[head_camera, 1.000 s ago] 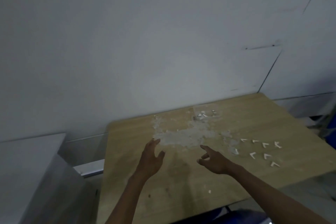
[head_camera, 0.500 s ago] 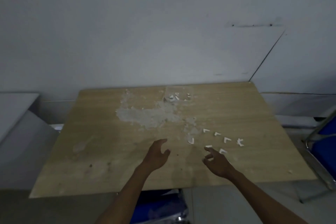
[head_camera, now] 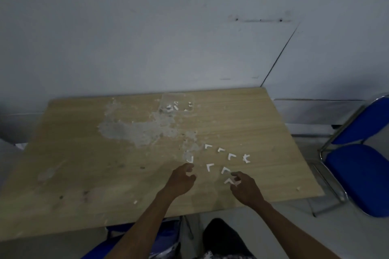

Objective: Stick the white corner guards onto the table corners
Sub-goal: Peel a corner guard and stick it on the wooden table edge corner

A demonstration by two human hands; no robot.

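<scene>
Hands hover open over white corner guards (head_camera: pixel 225 169); right hand (head_camera: pixel 246 190) fingertips partly hide one; left hand (head_camera: pixel 181 181) holds nothing.

the left half of the table (head_camera: pixel 69 153) lies bare, apart from a rough grey patch (head_camera: pixel 136 130) toward the far middle. right of centre the white corner guards (head_camera: pixel 231 156) lie scattered with gaps between them. a clear packet (head_camera: pixel 177 104) sits at the far edge by the wall (head_camera: pixel 168 38). a blue chair (head_camera: pixel 362 166) stands just beside the table's right edge.
</scene>
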